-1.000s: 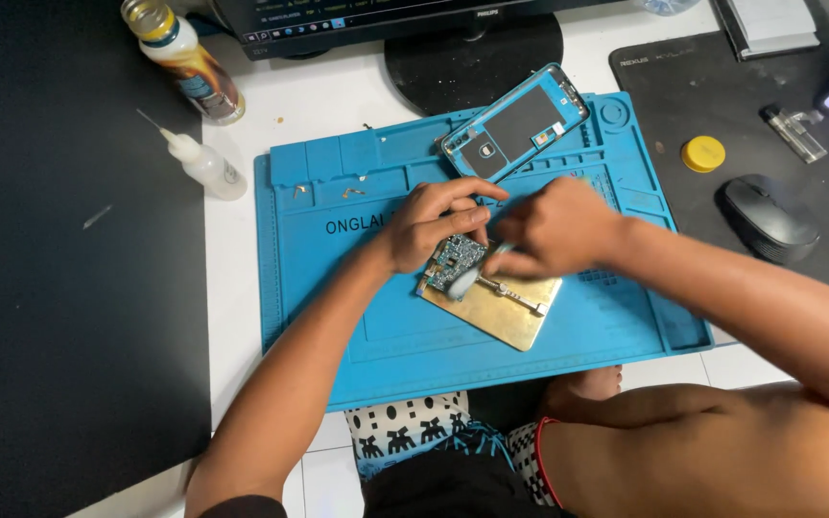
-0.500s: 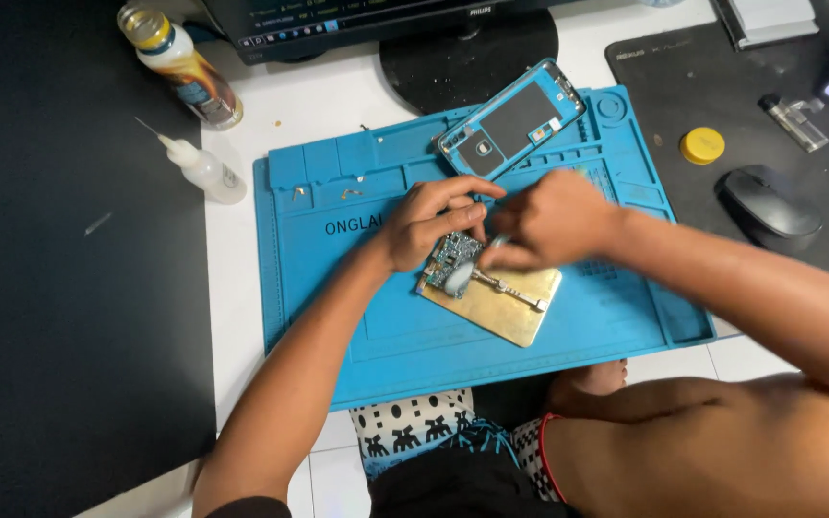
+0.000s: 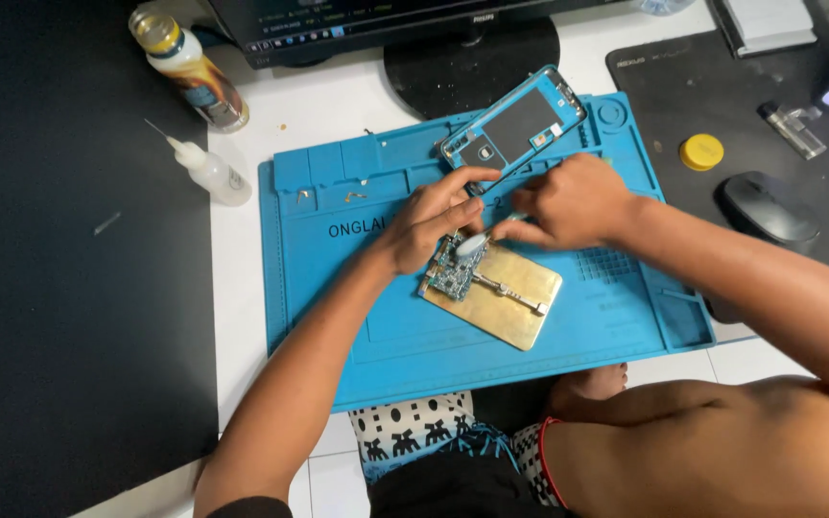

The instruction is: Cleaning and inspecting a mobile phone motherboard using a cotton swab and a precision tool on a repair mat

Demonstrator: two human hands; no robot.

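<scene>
1. Here, the circuit board (image 3: pixel 453 273) is small, blue-green and densely populated; it lies on a gold holder plate (image 3: pixel 506 293), directly beneath both hands.
2. The left hand (image 3: pixel 431 219) rests its curled fingers on the board's upper edge.
3. The right hand (image 3: pixel 568 201) is clenched around a pale-tipped tool (image 3: pixel 477 242) touching the board.
4. Just beyond the grip lies a blue phone frame (image 3: pixel 515 120) on the blue work mat (image 3: pixel 338 288).
5. Far left of the grip: a labelled bottle (image 3: pixel 189 67) and a white needle-tip dropper bottle (image 3: pixel 208 171).
6. Right of the grip: a yellow cap (image 3: pixel 700 152) and a black mouse (image 3: pixel 768 206).
</scene>
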